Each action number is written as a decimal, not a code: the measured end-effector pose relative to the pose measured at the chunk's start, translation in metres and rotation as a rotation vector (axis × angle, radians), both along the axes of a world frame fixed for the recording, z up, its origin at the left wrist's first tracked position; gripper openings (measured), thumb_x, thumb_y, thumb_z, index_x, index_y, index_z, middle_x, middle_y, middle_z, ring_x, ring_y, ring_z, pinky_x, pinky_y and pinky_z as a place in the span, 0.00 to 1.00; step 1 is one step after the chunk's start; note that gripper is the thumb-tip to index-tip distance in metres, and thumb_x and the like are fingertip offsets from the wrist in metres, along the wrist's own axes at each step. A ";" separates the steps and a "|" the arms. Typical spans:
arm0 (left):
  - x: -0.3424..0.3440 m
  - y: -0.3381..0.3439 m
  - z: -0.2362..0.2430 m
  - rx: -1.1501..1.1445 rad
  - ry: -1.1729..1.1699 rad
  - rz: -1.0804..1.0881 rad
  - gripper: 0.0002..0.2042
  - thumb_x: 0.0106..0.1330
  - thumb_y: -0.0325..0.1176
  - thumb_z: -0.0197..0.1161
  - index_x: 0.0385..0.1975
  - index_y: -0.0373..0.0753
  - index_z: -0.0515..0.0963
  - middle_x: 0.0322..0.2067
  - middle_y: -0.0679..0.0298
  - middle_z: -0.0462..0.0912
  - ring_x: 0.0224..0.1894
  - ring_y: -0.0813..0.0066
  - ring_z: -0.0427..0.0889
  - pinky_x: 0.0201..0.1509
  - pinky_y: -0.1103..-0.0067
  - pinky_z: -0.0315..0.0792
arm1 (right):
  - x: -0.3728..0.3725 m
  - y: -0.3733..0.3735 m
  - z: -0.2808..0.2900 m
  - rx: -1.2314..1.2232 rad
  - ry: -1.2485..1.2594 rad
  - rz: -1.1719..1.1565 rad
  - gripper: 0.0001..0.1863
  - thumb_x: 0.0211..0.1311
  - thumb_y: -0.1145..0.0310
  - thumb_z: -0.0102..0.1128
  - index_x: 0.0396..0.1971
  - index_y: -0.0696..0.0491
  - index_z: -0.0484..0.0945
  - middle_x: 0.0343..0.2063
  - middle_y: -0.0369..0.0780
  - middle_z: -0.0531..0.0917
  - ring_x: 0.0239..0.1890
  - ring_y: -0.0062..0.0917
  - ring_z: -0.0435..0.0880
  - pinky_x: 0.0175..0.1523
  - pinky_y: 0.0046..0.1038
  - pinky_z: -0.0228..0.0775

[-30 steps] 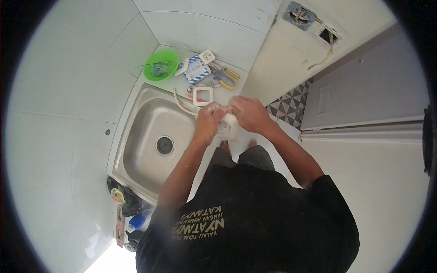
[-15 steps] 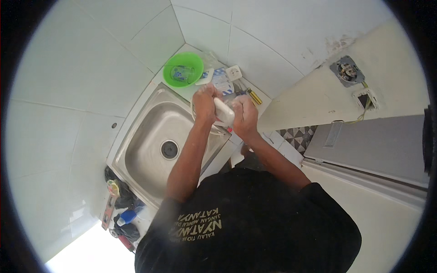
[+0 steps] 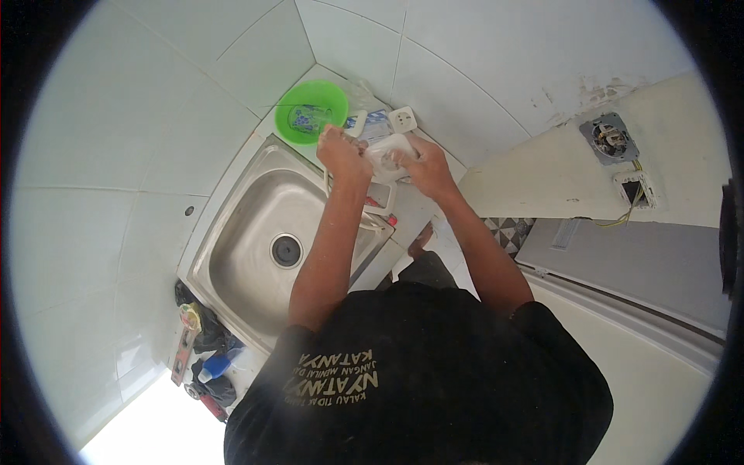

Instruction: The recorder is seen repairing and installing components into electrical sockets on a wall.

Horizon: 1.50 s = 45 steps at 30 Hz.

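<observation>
I see a person stand over the bench [image 3: 415, 204], with both hands raised together in the upper middle of the frame. The right hand [image 3: 432, 167] grasps the white socket [image 3: 384, 153]; its fingers are bent against the right side of it. The left hand [image 3: 346, 158] is curled at the left edge of the socket, but I cannot tell whether its fingers grip it or only touch.

Just below the hands lies a white frame [image 3: 380, 199], and near its lower right corner there is a small red thing [image 3: 392, 220]. Above the hands, close to the wall, lies a second socket [image 3: 402, 118]. To the left of it, a green bowl [image 3: 297, 94] carries a glass [image 3: 309, 118] with blue pattern.

The steel sink [image 3: 246, 232] takes the left middle of the frame. Further down, at the lower left, are a level [image 3: 183, 355] and a blue bottle [image 3: 215, 367]. In the upper right, a grey-plated fitting [image 3: 609, 139] is on the pale panel [image 3: 535, 182], just above a wall box [image 3: 634, 190] with wires.
</observation>
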<state>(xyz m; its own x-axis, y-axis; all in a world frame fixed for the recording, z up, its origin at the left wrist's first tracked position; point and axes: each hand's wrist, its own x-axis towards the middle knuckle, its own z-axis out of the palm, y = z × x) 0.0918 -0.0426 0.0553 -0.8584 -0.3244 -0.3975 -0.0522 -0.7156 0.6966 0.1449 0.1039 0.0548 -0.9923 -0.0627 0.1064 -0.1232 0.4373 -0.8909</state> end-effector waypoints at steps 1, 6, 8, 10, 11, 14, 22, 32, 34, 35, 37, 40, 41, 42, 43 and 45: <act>-0.003 -0.006 -0.002 0.094 -0.069 0.065 0.05 0.69 0.31 0.47 0.30 0.43 0.67 0.17 0.73 0.60 0.16 0.82 0.59 0.20 0.80 0.58 | 0.000 -0.003 -0.002 -0.227 -0.262 -0.062 0.16 0.63 0.60 0.59 0.45 0.55 0.76 0.29 0.37 0.81 0.30 0.24 0.78 0.38 0.32 0.73; 0.017 -0.023 -0.012 0.076 0.046 0.046 0.06 0.69 0.32 0.48 0.29 0.43 0.68 0.15 0.73 0.60 0.15 0.83 0.60 0.21 0.80 0.61 | 0.009 -0.019 -0.016 -1.018 -0.395 -0.290 0.15 0.67 0.63 0.51 0.50 0.52 0.73 0.39 0.37 0.81 0.33 0.22 0.79 0.30 0.26 0.73; 0.026 -0.020 -0.010 -0.478 -0.012 -0.271 0.08 0.67 0.35 0.54 0.31 0.39 0.75 0.15 0.71 0.66 0.17 0.81 0.66 0.23 0.77 0.65 | 0.009 -0.023 -0.015 -1.077 -0.364 -0.277 0.16 0.68 0.61 0.50 0.51 0.51 0.72 0.40 0.37 0.80 0.34 0.23 0.79 0.32 0.27 0.74; 0.028 -0.025 -0.011 -0.748 0.078 -0.403 0.09 0.64 0.37 0.58 0.34 0.37 0.78 0.17 0.68 0.72 0.19 0.80 0.70 0.25 0.76 0.67 | 0.003 -0.024 -0.007 -1.317 -0.385 -0.279 0.14 0.69 0.61 0.50 0.50 0.50 0.72 0.42 0.37 0.80 0.39 0.26 0.80 0.36 0.33 0.74; 0.028 -0.026 -0.011 -1.018 0.173 -0.535 0.12 0.61 0.38 0.62 0.36 0.35 0.80 0.19 0.65 0.77 0.21 0.79 0.73 0.27 0.75 0.69 | 0.002 -0.023 -0.003 -1.315 -0.385 -0.280 0.14 0.69 0.61 0.50 0.50 0.50 0.72 0.42 0.37 0.80 0.39 0.26 0.80 0.36 0.33 0.74; 0.032 -0.035 -0.031 -0.888 0.340 -0.757 0.15 0.58 0.39 0.66 0.39 0.34 0.81 0.23 0.60 0.82 0.24 0.74 0.78 0.32 0.74 0.72 | -0.006 -0.031 0.005 -1.420 -0.373 -0.282 0.16 0.69 0.58 0.50 0.51 0.50 0.72 0.45 0.37 0.79 0.43 0.26 0.79 0.39 0.33 0.74; 0.020 -0.032 -0.011 -0.891 0.201 -0.695 0.16 0.58 0.39 0.67 0.38 0.32 0.81 0.30 0.56 0.84 0.32 0.67 0.81 0.41 0.72 0.73 | -0.015 -0.016 0.012 -0.951 -0.436 -0.155 0.15 0.67 0.65 0.51 0.52 0.51 0.73 0.40 0.36 0.79 0.40 0.24 0.78 0.41 0.31 0.73; -0.002 -0.037 -0.001 -1.511 0.537 -0.049 0.10 0.54 0.30 0.68 0.32 0.30 0.79 0.39 0.51 0.81 0.41 0.59 0.81 0.49 0.71 0.72 | -0.012 0.034 -0.025 0.551 -0.037 -0.206 0.14 0.56 0.68 0.59 0.43 0.54 0.78 0.38 0.51 0.79 0.43 0.48 0.78 0.49 0.43 0.72; -0.007 -0.036 0.013 -1.546 0.595 -0.017 0.09 0.54 0.28 0.68 0.30 0.31 0.79 0.39 0.50 0.81 0.42 0.58 0.81 0.49 0.70 0.72 | -0.003 0.031 -0.031 0.648 0.030 -0.219 0.12 0.55 0.68 0.60 0.39 0.55 0.78 0.37 0.50 0.80 0.43 0.46 0.79 0.49 0.43 0.72; -0.009 -0.035 0.022 -1.338 0.424 -0.129 0.09 0.53 0.27 0.69 0.31 0.31 0.79 0.40 0.51 0.80 0.44 0.59 0.81 0.48 0.70 0.73 | -0.004 0.034 -0.033 0.650 0.027 -0.225 0.12 0.55 0.68 0.60 0.39 0.55 0.78 0.37 0.50 0.80 0.43 0.46 0.79 0.49 0.43 0.72; -0.012 -0.040 0.025 -1.130 0.248 -0.230 0.09 0.53 0.26 0.69 0.32 0.32 0.79 0.40 0.51 0.80 0.45 0.59 0.81 0.48 0.69 0.74 | -0.006 0.034 -0.035 0.758 -0.044 -0.287 0.10 0.53 0.70 0.60 0.36 0.56 0.78 0.37 0.50 0.80 0.45 0.46 0.79 0.50 0.41 0.73; -0.030 -0.047 0.022 -0.039 0.211 -0.140 0.11 0.55 0.26 0.68 0.37 0.31 0.77 0.38 0.54 0.81 0.43 0.62 0.81 0.43 0.68 0.75 | -0.003 0.036 -0.035 0.847 -0.154 -0.228 0.09 0.52 0.70 0.59 0.34 0.57 0.78 0.37 0.50 0.80 0.44 0.46 0.80 0.49 0.41 0.74; -0.034 -0.049 0.022 -0.020 0.210 -0.151 0.12 0.56 0.26 0.68 0.38 0.30 0.76 0.39 0.55 0.80 0.42 0.63 0.81 0.42 0.68 0.75 | -0.002 0.037 -0.039 0.844 -0.156 -0.224 0.09 0.52 0.70 0.59 0.34 0.57 0.78 0.37 0.50 0.80 0.44 0.46 0.80 0.49 0.41 0.74; -0.040 -0.051 0.022 -0.001 0.214 -0.164 0.13 0.57 0.25 0.67 0.40 0.29 0.75 0.39 0.57 0.79 0.42 0.65 0.81 0.41 0.68 0.76 | -0.004 0.041 -0.044 0.840 -0.228 -0.219 0.10 0.52 0.70 0.59 0.33 0.57 0.78 0.36 0.50 0.81 0.42 0.46 0.81 0.47 0.41 0.75; -0.045 -0.051 0.022 -0.003 0.216 -0.164 0.13 0.57 0.25 0.67 0.40 0.29 0.75 0.39 0.57 0.79 0.42 0.65 0.81 0.41 0.68 0.76 | -0.006 0.044 -0.048 0.835 -0.299 -0.214 0.10 0.51 0.70 0.59 0.33 0.57 0.78 0.36 0.50 0.81 0.41 0.45 0.82 0.46 0.41 0.76; -0.051 -0.049 0.024 -0.399 0.249 -0.187 0.14 0.54 0.26 0.68 0.39 0.30 0.77 0.40 0.55 0.80 0.42 0.62 0.81 0.43 0.68 0.74 | -0.009 0.051 -0.055 0.862 -0.295 -0.194 0.10 0.51 0.69 0.59 0.33 0.57 0.78 0.35 0.49 0.81 0.40 0.45 0.83 0.45 0.41 0.76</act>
<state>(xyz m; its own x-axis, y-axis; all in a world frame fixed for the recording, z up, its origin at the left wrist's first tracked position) 0.0408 -0.0921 0.0796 -0.9692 -0.2412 -0.0500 0.0483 -0.3849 0.9217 0.1360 0.1552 -0.0002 -0.9732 0.1668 -0.1583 0.2009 0.9516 -0.2327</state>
